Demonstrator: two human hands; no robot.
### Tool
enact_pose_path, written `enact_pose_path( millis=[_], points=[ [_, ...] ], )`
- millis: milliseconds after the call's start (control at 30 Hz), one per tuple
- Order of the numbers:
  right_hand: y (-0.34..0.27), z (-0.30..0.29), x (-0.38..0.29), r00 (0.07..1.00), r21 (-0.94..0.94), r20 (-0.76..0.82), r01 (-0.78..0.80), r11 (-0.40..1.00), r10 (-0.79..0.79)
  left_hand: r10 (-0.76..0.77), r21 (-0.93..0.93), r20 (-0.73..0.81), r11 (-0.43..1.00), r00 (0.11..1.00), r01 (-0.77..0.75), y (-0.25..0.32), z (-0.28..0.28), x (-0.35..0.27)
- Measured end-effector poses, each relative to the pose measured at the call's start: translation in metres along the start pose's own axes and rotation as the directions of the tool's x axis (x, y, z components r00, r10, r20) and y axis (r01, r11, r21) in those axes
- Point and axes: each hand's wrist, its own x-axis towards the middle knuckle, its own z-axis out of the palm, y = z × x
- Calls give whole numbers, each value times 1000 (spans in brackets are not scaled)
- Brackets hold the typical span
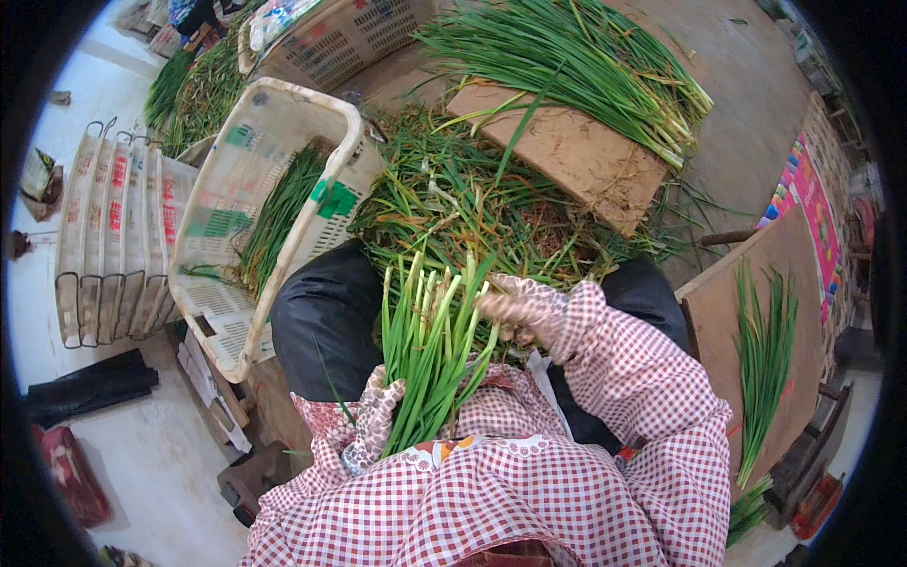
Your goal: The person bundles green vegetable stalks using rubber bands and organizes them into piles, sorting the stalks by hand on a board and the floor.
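A bunch of green leafy stalks with pale ends, like garlic chives or young garlic [432,347], stands upright in front of my body. My left hand [379,411], in a patterned glove, is closed around its lower left side, with the leaves against my apron. At the pale upper ends, on the right side of the bunch, is my right hand [521,308], gloved and blurred; whether its fingers pinch a stalk is not clear. Loose trimmed leaves [453,191] are heaped between and beyond my knees.
A tilted white plastic crate [262,283] holding greens stands at my left, beside nested crates [117,234]. Ahead, a large pile of stalks [567,71] lies on a brown board [567,156]. Another bunch [765,361] rests on a board [716,298] at right. A person [195,18] is at far upper left.
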Motion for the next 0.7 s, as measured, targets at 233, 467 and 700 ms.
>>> enact_pose_path(
  millis=[233, 467, 700],
  points=[
    [21, -3, -28, 966, 64, -91, 249, 966, -243, -108, 212, 166, 975, 980, 71, 9, 19, -1],
    [30, -27, -27, 949, 179, -9, 313, 933, -317, -158, 59, 76, 986, 985, 153, 7, 19, 0],
    [19, -37, -11, 922, -283, -182, 284, 916, -342, 4, -302, 37, 953, 999, 8, -2, 15, 2]
  ],
)
